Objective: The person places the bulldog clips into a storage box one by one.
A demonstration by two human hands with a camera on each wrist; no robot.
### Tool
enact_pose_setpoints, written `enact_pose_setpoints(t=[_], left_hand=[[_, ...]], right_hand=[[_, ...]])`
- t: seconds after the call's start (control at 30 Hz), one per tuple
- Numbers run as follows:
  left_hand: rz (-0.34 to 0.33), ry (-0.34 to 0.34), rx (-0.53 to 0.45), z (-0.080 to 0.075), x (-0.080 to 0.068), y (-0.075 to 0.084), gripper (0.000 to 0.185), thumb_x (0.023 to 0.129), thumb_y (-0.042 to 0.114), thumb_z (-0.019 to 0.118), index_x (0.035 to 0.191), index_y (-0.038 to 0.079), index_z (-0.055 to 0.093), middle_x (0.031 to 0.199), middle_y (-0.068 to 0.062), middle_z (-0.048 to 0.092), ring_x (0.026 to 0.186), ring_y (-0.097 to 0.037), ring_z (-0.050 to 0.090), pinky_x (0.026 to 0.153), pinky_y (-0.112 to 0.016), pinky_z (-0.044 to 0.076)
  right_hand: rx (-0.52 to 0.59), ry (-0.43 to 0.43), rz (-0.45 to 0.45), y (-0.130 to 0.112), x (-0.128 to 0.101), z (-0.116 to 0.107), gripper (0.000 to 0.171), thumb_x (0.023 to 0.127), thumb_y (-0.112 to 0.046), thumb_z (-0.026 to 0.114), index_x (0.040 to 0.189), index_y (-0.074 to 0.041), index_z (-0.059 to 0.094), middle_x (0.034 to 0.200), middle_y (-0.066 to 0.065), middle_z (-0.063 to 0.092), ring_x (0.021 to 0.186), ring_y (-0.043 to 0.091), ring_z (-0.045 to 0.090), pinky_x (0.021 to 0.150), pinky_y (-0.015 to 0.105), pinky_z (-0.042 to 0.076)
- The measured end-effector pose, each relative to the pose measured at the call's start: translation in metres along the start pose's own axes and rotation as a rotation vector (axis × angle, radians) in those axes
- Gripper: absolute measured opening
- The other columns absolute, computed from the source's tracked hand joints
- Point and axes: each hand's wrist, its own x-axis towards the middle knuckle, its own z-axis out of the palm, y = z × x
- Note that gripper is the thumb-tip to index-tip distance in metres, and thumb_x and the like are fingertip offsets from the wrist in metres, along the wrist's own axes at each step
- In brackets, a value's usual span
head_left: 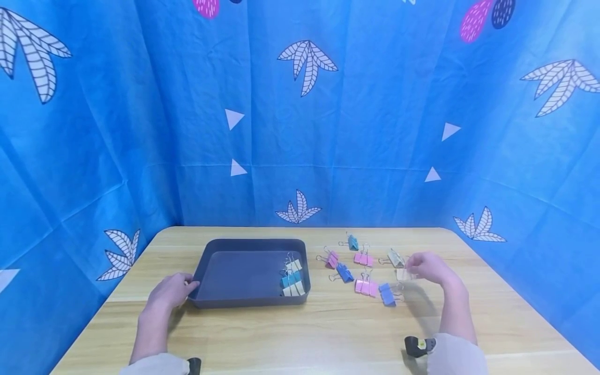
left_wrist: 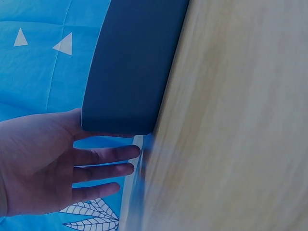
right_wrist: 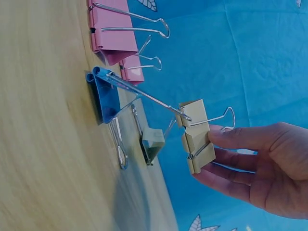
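My left hand (head_left: pixel 171 291) is at the near left corner of a dark shallow tray (head_left: pixel 253 302). In the left wrist view, its thumb and index finger pinch the tray's edge, the thumb partly hidden behind the wall, while the other fingers stretch out straight. My right hand (head_left: pixel 428 266) holds a cream binder clip (right_wrist: pixel 197 137) between thumb and fingers, its wire handles sticking out. Close beside it on the table are a pale green binder clip (head_left: pixel 395 258) and a blue binder clip (head_left: pixel 387 295). Several cream and teal binder clips (head_left: pixel 291 280) lie along the tray's right side.
Between tray and right hand lie pink binder clips (head_left: pixel 365 288), another blue binder clip (head_left: pixel 344 272) and a teal binder clip (head_left: pixel 352 242). The wooden table (head_left: pixel 281 338) ends at a blue patterned curtain (head_left: pixel 300 140) behind and on both sides.
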Motion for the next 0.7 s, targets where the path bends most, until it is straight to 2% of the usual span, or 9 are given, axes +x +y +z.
enact_pose_setpoints(t=[0.33,0.7], left_hand=[[-0.001,0.004,-0.002,0.0,-0.001,0.002,0.042,0.094,0.02,0.05,0.119,-0.013,0.052,0.116,-0.032,0.052,0.1,-0.041,0.052,0.087,-0.057,0.039],[-0.013,-0.002,-0.011,0.0,-0.003,0.002,0.042,0.094,0.02,0.05,0.12,-0.014,0.051,0.118,-0.033,0.05,0.106,-0.047,0.047,0.088,-0.058,0.038]], right_hand=[[-0.048,0.034,-0.024,-0.013,-0.001,-0.003,0.014,0.085,-0.003,0.057,0.094,0.006,0.062,0.092,0.018,0.063,0.087,0.037,0.058,0.073,0.05,0.049],[-0.05,0.047,-0.059,-0.027,0.0,-0.004,0.009,0.085,-0.002,0.057,0.09,0.005,0.062,0.088,0.014,0.063,0.083,0.032,0.059,0.071,0.047,0.051]])
